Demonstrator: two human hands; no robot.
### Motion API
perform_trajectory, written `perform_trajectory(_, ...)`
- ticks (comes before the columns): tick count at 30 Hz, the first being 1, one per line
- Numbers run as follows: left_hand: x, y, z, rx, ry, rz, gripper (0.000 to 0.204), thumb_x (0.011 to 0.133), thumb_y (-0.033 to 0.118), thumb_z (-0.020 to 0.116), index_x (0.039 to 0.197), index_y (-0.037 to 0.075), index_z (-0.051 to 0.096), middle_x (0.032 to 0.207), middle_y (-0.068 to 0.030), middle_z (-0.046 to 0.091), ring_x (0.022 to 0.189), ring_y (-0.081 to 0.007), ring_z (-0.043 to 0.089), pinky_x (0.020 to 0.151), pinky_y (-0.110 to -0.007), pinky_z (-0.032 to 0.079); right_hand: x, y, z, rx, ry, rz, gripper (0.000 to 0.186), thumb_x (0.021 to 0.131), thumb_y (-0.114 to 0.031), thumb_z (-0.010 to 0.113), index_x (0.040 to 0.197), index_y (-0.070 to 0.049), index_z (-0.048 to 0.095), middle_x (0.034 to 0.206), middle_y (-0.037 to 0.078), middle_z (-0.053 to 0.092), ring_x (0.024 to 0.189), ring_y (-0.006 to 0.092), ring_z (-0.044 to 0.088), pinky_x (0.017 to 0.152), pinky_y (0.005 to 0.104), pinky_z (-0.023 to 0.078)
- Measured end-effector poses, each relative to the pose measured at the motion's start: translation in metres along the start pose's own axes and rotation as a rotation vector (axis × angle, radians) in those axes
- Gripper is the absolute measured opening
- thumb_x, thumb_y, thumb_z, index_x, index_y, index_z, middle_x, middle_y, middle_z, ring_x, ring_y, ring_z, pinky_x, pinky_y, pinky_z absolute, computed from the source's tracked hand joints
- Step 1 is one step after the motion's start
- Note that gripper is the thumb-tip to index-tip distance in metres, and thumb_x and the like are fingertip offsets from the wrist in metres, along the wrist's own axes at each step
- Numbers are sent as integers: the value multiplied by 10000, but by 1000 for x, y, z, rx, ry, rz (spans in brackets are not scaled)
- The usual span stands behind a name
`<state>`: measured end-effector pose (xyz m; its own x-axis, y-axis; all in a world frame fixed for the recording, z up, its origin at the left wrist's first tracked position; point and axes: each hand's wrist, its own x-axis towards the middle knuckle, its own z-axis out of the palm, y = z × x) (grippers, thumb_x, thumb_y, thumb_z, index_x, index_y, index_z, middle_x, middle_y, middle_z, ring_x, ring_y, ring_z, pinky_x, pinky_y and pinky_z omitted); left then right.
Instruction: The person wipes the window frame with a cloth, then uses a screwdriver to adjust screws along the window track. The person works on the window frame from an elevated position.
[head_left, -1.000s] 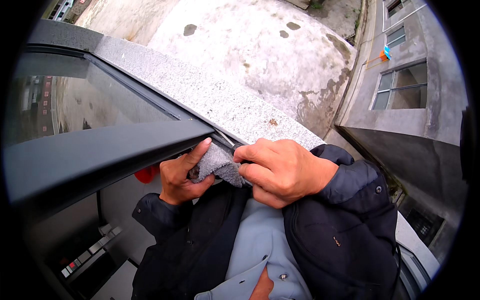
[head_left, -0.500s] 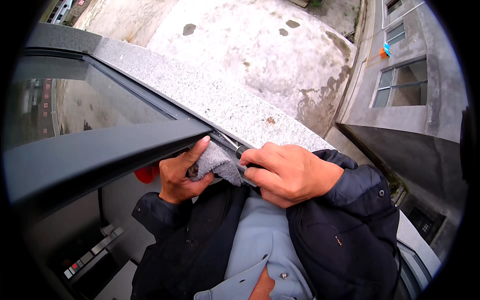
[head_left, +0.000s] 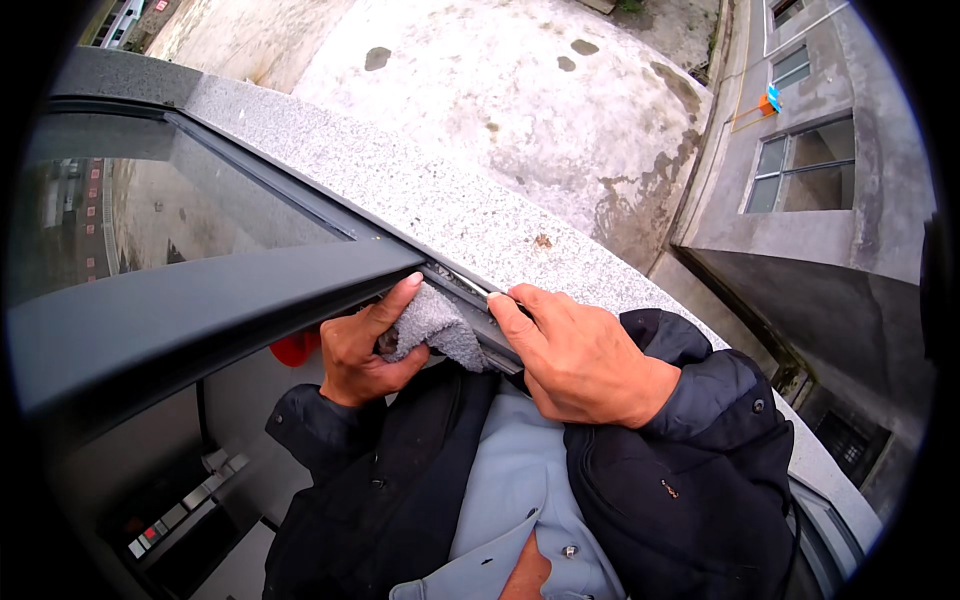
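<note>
My left hand [head_left: 362,348] is closed on a crumpled grey cloth [head_left: 432,325]. Its index fingertip presses near the corner of the dark grey window sash [head_left: 230,285]. In my closed right hand [head_left: 592,358] is a screwdriver [head_left: 468,282]; its thin metal shaft points up and left along the dark window track [head_left: 480,318], close to the sash corner. The handle is hidden inside my fingers. Whether the tip touches the track, I cannot tell. The cloth hangs against the inner side of the track, beside the right hand.
A speckled stone ledge [head_left: 480,215] runs along the outer side of the frame. Far below lies a pale concrete yard [head_left: 480,90]. A grey building wall [head_left: 800,225] with windows stands at the right. Something red [head_left: 295,348] sits under the sash, by my left hand.
My right hand has turned and shifted its grip, so the screwdriver's black handle no longer shows and its shaft lies at a flatter angle. The left hand and cloth are nearly still.
</note>
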<state>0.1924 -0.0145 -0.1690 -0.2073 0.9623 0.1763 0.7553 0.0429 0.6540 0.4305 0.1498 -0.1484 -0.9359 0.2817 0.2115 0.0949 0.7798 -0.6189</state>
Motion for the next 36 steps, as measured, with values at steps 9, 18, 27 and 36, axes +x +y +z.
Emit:
perform_trajectory(9, 0, -3, 2, -11, 1, 4, 788, 612, 38, 827, 1385, 113, 692, 1220, -173, 746, 1132, -348, 722, 993, -387, 541, -8, -3, 7, -44, 35, 43, 620, 733, -60, 690, 1339, 43, 605, 1157, 217, 605, 906, 319, 670, 653, 376, 565)
perform_trajectory(18, 3, -1, 2, -5, -7, 6, 777, 610, 40, 832, 1372, 109, 700, 1244, -173, 737, 1129, -351, 719, 991, -388, 541, -1, -5, 15, -66, 27, 52, 650, 711, -20, 712, 1354, 23, 625, 1168, 207, 627, 919, 325, 702, 645, 360, 579)
perform_trajectory(27, 6, -3, 0, 10, -14, 46, 772, 631, 4, 813, 1388, 83, 682, 1108, -185, 755, 1017, -324, 753, 925, -349, 553, -6, 0, 18, -47, 98, -2, 655, 708, -57, 683, 1347, 66, 614, 1201, 246, 606, 894, 322, 684, 631, 360, 572)
perform_trajectory(36, 3, -5, 3, -22, -5, 26, 777, 608, 22, 823, 1371, 102, 700, 1219, -172, 733, 1115, -339, 717, 989, -385, 532, -7, -6, 13, -48, 64, 34, 612, 732, -53, 685, 1331, 61, 624, 1158, 233, 619, 906, 321, 693, 628, 359, 574)
